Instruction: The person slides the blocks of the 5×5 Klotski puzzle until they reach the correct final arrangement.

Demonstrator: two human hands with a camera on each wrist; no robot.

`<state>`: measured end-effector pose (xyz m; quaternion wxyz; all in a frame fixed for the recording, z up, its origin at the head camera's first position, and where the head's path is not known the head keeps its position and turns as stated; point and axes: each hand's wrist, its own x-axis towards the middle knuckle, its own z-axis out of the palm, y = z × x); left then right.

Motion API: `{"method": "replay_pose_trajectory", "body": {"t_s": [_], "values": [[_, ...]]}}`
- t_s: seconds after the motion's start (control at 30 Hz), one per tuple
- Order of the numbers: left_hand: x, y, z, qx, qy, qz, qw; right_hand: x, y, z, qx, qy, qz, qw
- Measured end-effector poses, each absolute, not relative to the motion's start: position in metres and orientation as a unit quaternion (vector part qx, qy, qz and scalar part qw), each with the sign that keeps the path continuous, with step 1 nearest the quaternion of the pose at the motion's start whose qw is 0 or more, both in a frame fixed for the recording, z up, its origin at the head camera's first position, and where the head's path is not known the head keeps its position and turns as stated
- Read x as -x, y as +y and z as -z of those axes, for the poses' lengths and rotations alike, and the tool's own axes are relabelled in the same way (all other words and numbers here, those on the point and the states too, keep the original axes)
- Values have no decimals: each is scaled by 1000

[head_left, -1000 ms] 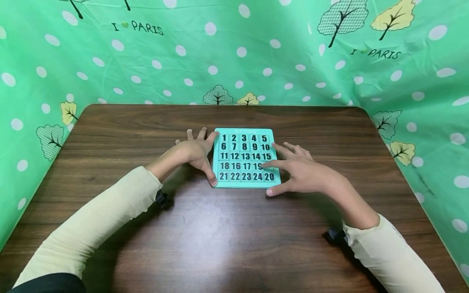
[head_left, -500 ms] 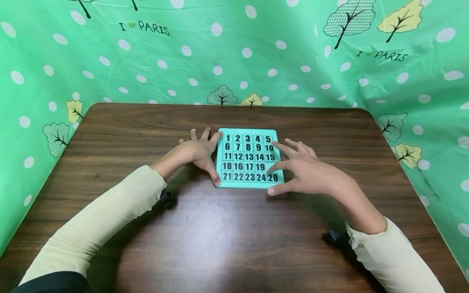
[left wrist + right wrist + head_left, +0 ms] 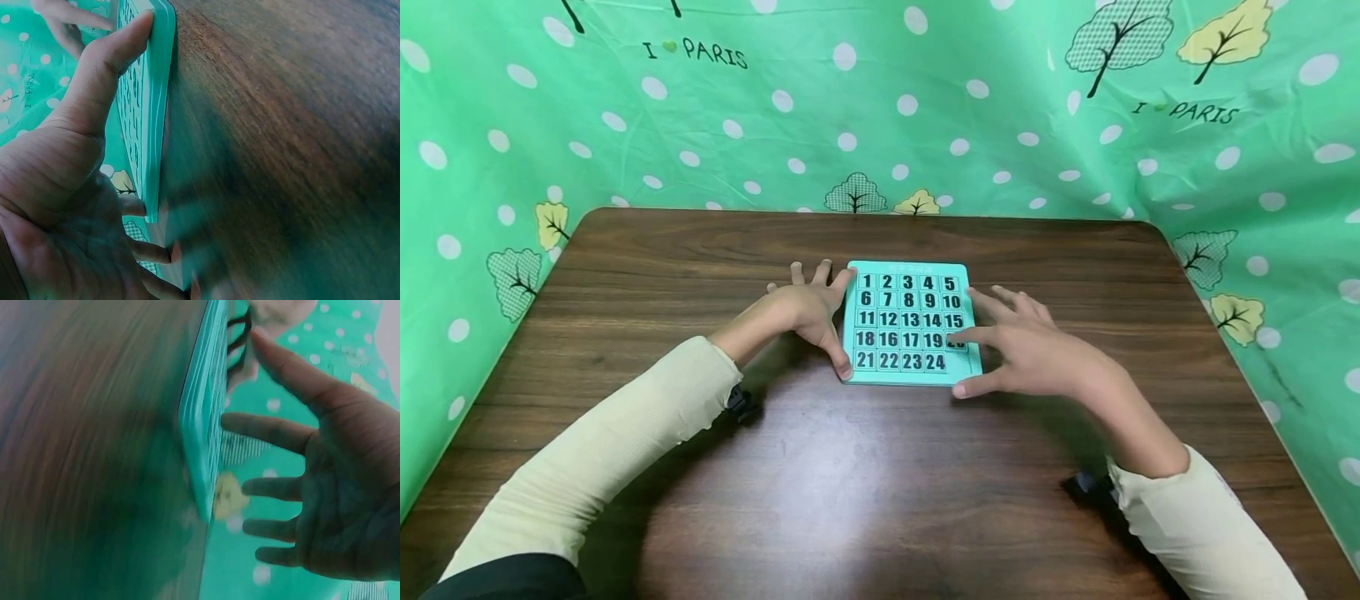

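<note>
A turquoise number slide puzzle [image 3: 912,379] lies flat on the table, its tiles in rows from 1 at the far left. My left hand [image 3: 808,312] spans its left side with fingers spread, the thumb [image 3: 128,40] on the near left corner and the index finger at the far left corner. Over the right side reaches my right hand [image 3: 1026,350], fingers stretched out. Its index fingertip touches the 20 tile [image 3: 957,342], partly covering it, to the right of 19. Bare turquoise shows in the bottom right cell, beside 24. The right thumb hovers by the near right corner.
The brown wooden table [image 3: 820,500] extends around the puzzle on every side. Behind it and at both sides hangs a green dotted curtain [image 3: 730,92] with printed trees. A dark wrist device [image 3: 1086,487] sits under the right sleeve's cuff.
The 20 tile has moved up from the bottom right cell into the row above, and the right index finger has moved with it. The left hand keeps its place on the puzzle.
</note>
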<state>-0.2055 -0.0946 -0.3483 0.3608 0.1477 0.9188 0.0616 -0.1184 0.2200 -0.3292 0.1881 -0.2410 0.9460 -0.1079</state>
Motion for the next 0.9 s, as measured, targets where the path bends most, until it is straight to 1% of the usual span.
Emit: {"method": "replay_pose_trajectory", "body": {"t_s": [0.1,0.2,0.3,0.4,0.67,0.83,0.9], "values": [[206,-95,348,-146,919,-59,360,115,192,334,288,933,104,188],[206,-96,348,-146,921,-59,357,113,163,339,331,917,97,200],[205,-97,348,-148,922,-62,353,112,145,342,344,910,88,212],[204,-96,349,-149,922,-66,352,111,143,342,339,913,80,214],[203,-95,347,-151,920,-64,355,109,174,338,314,920,99,212],[204,-95,347,-155,922,-59,351,122,161,344,315,921,125,193],[205,-95,351,-155,922,-55,350,127,153,346,309,923,120,197]]}}
